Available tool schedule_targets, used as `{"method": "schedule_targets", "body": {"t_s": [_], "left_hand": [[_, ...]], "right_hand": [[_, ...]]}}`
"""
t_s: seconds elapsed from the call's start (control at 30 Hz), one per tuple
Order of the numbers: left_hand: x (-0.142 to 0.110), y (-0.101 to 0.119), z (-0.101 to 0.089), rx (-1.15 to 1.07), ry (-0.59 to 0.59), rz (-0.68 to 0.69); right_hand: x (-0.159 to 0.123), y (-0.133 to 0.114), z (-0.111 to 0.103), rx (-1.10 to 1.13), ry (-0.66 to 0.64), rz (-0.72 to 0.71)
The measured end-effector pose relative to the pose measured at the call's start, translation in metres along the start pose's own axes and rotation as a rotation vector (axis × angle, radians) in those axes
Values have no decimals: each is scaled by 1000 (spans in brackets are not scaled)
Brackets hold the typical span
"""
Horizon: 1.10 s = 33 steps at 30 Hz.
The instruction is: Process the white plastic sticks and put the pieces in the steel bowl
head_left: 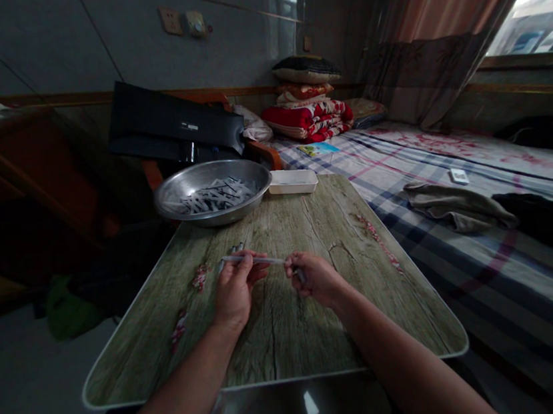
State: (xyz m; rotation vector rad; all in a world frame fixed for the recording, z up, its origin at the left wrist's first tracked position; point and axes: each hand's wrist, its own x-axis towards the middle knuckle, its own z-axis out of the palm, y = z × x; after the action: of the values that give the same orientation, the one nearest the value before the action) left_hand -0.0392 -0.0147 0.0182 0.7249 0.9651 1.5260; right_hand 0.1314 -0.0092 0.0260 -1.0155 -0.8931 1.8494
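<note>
My left hand is closed in a pinch on a thin whitish tube, held level above the table. My right hand is closed around the tube's right end. A small dark end of something shows under the right fingers, too blurred to name. Just beyond the left fingertips, a few small greyish pieces lie on the wood-patterned table. Farther back stands a wide metal basin with many slender white and black pieces in it.
A shallow white tray sits at the table's far edge, right beside the basin. Behind them a black monitor leans on a wooden chair. On the right, a bed with folded bedding and dark clothes runs along the table.
</note>
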Motion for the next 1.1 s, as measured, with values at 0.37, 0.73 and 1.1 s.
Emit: {"method": "schedule_targets", "body": {"t_s": [0.37,0.73,1.1], "left_hand": [[17,0,-18,-268,202,109],[-10,-6,11,-192,-54,-303],[1,-4,0,-297,-46,-648]], "right_hand": [[8,-4,-14,172,352,-135],[4,14,4,-383,-12,-175],[6,18,0,-735,194,-446]]}}
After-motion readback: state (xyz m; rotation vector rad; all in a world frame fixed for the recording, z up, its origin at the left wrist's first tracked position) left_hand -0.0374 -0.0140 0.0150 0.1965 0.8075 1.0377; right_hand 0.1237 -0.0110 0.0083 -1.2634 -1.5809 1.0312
